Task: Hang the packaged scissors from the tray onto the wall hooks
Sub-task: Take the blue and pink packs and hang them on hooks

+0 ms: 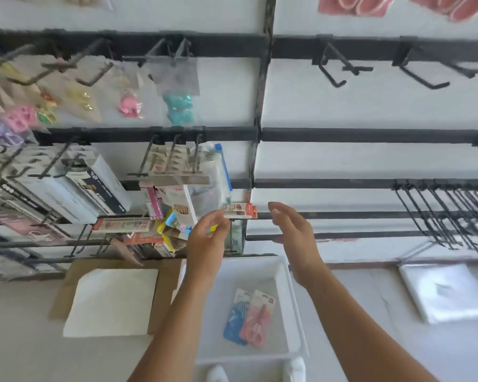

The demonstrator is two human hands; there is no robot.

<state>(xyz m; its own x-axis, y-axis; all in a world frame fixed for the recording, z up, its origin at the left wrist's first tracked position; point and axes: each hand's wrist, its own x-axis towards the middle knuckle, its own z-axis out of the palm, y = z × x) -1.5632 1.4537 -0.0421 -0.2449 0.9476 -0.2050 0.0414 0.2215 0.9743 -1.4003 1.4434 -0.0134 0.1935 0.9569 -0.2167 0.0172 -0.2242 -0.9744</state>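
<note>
Far left of the wall, hooks carry crowded stock: boxed goods [94, 186] and small bagged items [129, 106], blurred and not identifiable in detail. Below them a white sheet on cardboard [113, 301] lies on the tabletop. At centre, the left hand [207, 241] is raised to a densely loaded hook cluster, its fingers [218, 219] pinched together on a small package with a yellow and blue edge, at or touching a carded pack [239, 210] that hangs there; whether the held item is a scissor pack cannot be confirmed, as the hand covers most of it. Directly below the hands, the white tray [293, 304] holds two packaged scissors, one blue [233, 321] and one pink [255, 318], overlapping, flat, untouched. The right hand [293, 232] hovers just right of the hook cluster, fingers apart and curved, holding nothing. Further right, empty wall hooks [334, 67] stand on the upper rail, and a dense row of bare hooks [439, 213] on the lower rail; a stack of clear sheets [447, 290] rests on the tabletop. Risk assessment: the working hook is crowded, so threading the hang hole blind could miss the tip, dislodging neighbouring packs or dropping the held one behind the tray. The one-handed pinch offers little control; the free hand should steady the hook.
</note>
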